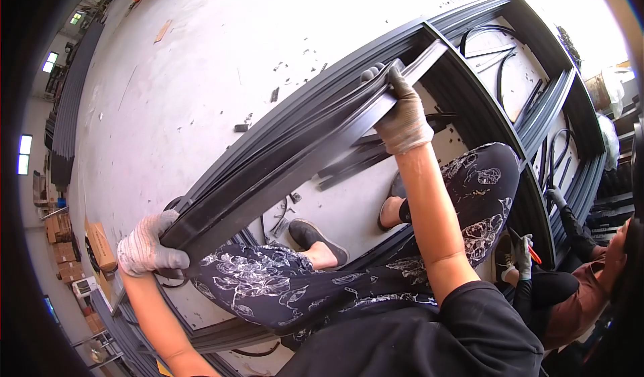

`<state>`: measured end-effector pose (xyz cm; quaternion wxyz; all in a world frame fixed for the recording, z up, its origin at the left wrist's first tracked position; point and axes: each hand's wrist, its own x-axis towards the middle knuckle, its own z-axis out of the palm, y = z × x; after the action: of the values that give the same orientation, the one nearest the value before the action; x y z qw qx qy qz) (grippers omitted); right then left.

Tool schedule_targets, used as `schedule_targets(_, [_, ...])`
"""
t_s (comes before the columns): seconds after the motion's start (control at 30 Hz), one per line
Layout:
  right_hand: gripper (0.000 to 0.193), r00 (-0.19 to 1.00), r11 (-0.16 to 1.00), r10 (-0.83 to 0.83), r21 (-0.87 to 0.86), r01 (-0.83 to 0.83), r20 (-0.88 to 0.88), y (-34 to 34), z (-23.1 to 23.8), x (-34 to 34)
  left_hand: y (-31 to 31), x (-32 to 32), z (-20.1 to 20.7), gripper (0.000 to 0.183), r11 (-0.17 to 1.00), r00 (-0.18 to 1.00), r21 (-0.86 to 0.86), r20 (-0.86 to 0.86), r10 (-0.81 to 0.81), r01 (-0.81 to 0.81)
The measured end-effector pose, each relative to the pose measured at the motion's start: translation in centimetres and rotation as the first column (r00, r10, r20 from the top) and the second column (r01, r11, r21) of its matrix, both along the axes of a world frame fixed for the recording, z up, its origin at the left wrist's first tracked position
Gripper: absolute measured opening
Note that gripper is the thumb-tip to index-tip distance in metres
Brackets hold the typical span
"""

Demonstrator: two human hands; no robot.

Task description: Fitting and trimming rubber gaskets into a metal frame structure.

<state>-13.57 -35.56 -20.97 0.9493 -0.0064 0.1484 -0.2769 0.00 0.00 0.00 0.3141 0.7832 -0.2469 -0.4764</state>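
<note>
A bundle of long dark grey profile strips (288,166) lies slantwise across the view, raised above my legs. My left hand (151,246), in a white knitted glove with grey-coated fingers, is closed round the bundle's lower left end. Near its upper right end my right hand (406,119), gloved the same way, grips it from the side, fingertips showing over the top. A paler, flat strip end sticks out past my right hand. Below the bundle, a few shorter dark strips lie near my shoes; how the bundled pieces fit together is hard to tell.
Large dark rectangular frames (473,82) surround my legs and run off to the right, with bent black strips inside. Dark scraps (241,128) litter the pale floor. A co-worker (570,303) with gloved hands sits close at my right. Cardboard boxes (62,251) stand at the left.
</note>
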Motion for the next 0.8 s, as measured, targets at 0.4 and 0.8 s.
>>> schedule_targets(0.4, [0.053, 0.963, 0.914, 0.078, 0.403, 0.035, -0.259, 3.1, -13.5, -0.6, 8.4, 7.4, -7.6, 0.029, 0.767, 0.963, 0.585, 0.202, 0.179, -0.265])
schedule_targets(0.8, [0.034, 0.915, 0.986, 0.017, 0.158, 0.051, -0.402, 1.8, -19.4, -3.2, 20.2, 8.4, -16.0, 0.046, 0.694, 0.914, 0.668, 0.404, -0.035, -0.269])
